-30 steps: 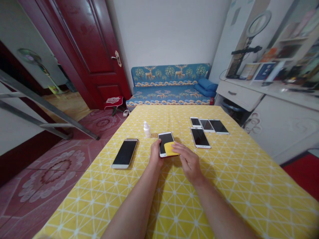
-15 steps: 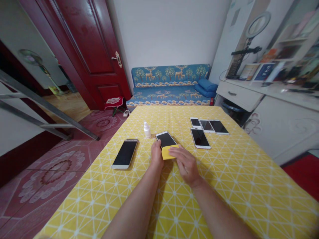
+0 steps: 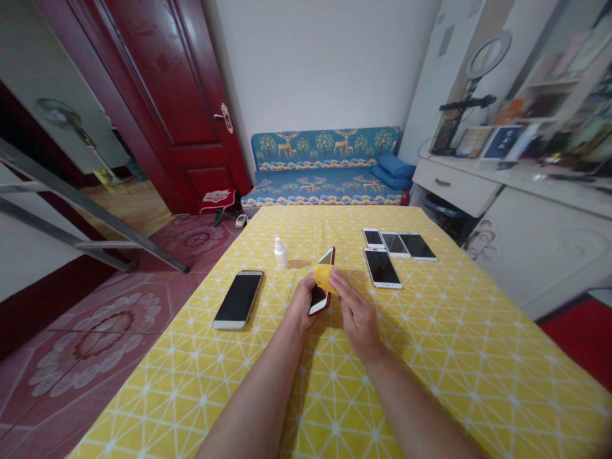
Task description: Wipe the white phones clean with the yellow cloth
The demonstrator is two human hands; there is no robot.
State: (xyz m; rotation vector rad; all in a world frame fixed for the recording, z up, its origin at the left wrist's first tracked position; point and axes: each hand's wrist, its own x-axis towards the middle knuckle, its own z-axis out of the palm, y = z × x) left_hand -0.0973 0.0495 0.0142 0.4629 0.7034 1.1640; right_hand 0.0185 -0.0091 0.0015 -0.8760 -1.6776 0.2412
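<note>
My left hand [image 3: 302,307] grips a white phone with a red edge [image 3: 322,280], lifted off the yellow tablecloth [image 3: 430,344] and tilted onto its side. My right hand [image 3: 356,315] presses a small yellow cloth [image 3: 323,275] against the phone's screen with its fingertips. A small white dropper bottle [image 3: 280,252] stands just left of the phone. Another phone [image 3: 238,298] lies flat further left.
Several more phones [image 3: 382,266] lie in a group at the far right of the table. Beyond the table are a blue patterned sofa [image 3: 325,169], a red door [image 3: 176,102] on the left and a white cabinet [image 3: 526,217] on the right.
The phone lay flat on the table under the cloth; my left hand has since lifted it and tipped it on edge. My right hand followed with the cloth.
</note>
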